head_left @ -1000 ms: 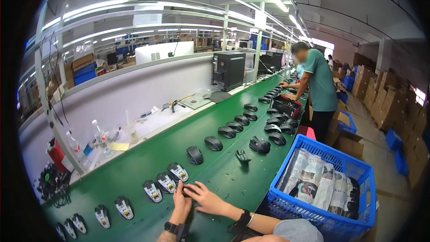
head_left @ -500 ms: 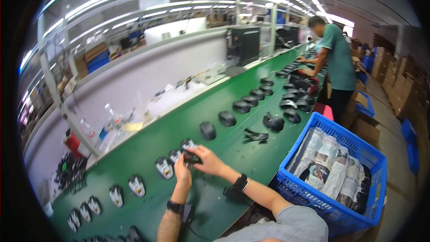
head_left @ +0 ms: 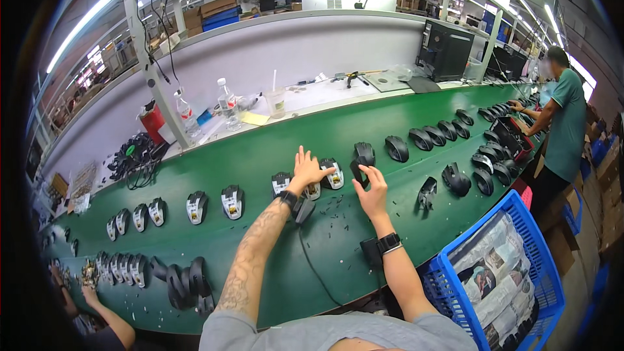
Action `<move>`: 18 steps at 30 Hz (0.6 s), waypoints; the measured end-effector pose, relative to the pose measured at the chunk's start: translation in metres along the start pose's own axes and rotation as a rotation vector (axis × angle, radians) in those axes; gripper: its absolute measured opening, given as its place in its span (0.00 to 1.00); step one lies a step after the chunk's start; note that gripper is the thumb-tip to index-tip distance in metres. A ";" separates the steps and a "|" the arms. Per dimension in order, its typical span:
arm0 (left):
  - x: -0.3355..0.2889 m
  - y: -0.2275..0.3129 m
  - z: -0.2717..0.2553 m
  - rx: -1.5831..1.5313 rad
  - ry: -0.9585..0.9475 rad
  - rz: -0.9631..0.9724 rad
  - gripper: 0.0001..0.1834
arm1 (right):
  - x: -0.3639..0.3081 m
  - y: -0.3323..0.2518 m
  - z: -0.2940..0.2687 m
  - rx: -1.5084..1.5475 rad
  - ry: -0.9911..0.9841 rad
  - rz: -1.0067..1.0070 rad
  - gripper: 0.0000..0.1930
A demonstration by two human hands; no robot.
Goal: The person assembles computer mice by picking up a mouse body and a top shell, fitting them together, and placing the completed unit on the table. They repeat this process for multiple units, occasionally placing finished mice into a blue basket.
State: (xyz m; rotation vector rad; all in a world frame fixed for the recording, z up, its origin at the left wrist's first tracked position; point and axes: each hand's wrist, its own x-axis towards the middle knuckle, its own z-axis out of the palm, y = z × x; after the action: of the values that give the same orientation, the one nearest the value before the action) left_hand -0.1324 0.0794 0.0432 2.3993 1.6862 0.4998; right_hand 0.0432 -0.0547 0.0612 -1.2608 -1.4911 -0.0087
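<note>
The left hand [head_left: 308, 172], fingers spread loose, half-hid mouse bases [head_left: 335, 181]. At three o'clock, the right hand [head_left: 372, 192] pinched a curved black piece [head_left: 355, 169] between its fingers.

Cannot see all of the mouse base [head_left: 313, 190] behind the left hand [head_left: 307, 171], nor identify the dark piece [head_left: 356, 169] half-covered by the right hand [head_left: 372, 194]. Cannot follow the blue basket [head_left: 448, 294] past the frame's bottom edge, lower right.

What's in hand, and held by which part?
Right hand: a small dark piece, apparently pinched at its near edge; exact finger contact unclear. Left hand: spread, nothing visibly held.
</note>
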 end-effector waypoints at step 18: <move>-0.068 0.019 -0.027 -1.833 -0.280 -0.323 0.13 | -0.006 -0.027 0.003 0.120 -0.027 0.063 0.30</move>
State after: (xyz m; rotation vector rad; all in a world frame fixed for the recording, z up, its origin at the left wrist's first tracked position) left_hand -0.1463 0.0076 0.0626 0.7578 0.6551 0.9429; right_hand 0.0215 -0.0689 0.0720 -1.2141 -1.4529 0.1386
